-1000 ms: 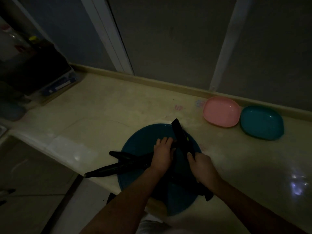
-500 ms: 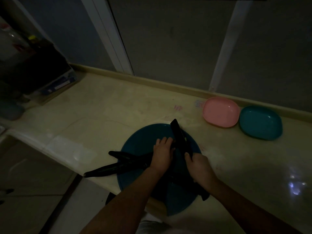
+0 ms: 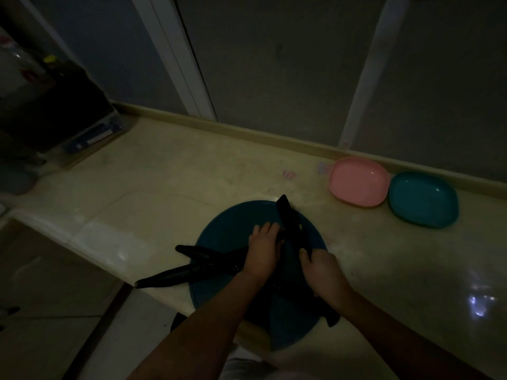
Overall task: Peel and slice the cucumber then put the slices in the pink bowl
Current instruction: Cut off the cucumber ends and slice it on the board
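Since slicing needs the vegetable pinned, the cucumber [image 3: 186,275], a dark length jutting left off the blue board [image 3: 222,234], is pressed at its board end by the left hand [image 3: 262,252]; whether those fingers curl is too dim to tell. Over the board the right hand [image 3: 322,272] clenches the knife [image 3: 292,223]. Right of the board, the pink bowl [image 3: 359,185] and the teal bowl [image 3: 424,200] hold nothing.

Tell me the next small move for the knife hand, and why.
Probably press the knife down through the cucumber, close beside the left hand. The right hand grips the knife with its blade over the round blue board, right next to the left hand, which rests on the dark cucumber. The pink bowl looks empty, so slicing seems unfinished.
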The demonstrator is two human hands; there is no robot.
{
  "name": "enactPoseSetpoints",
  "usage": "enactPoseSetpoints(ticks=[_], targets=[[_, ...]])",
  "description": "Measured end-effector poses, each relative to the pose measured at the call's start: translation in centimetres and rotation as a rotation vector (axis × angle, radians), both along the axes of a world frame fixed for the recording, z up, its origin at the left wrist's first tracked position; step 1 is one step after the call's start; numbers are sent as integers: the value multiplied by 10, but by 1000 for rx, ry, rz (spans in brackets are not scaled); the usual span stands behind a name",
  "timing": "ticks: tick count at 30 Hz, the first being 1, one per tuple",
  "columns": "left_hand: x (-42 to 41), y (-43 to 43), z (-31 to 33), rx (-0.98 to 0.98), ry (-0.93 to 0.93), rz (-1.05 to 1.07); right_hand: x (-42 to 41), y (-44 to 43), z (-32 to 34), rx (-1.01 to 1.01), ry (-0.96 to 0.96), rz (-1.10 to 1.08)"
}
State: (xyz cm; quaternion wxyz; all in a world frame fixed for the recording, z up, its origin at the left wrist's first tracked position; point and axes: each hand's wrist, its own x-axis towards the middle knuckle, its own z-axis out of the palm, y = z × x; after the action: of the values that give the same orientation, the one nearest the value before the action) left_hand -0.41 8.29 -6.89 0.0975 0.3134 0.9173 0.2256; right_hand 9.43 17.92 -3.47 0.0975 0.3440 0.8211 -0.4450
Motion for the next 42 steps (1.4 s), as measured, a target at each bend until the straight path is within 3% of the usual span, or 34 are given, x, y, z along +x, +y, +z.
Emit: enactPoseSetpoints(ticks=[9, 31, 42], targets=[[1, 0, -1, 16, 7, -3, -2, -9, -8, 78, -34, 50], [1, -1, -1, 33, -7, 8, 8, -1, -3, 36, 45, 32], [1, -3, -1, 42, -13, -9, -6, -7, -10, 63, -13, 40]])
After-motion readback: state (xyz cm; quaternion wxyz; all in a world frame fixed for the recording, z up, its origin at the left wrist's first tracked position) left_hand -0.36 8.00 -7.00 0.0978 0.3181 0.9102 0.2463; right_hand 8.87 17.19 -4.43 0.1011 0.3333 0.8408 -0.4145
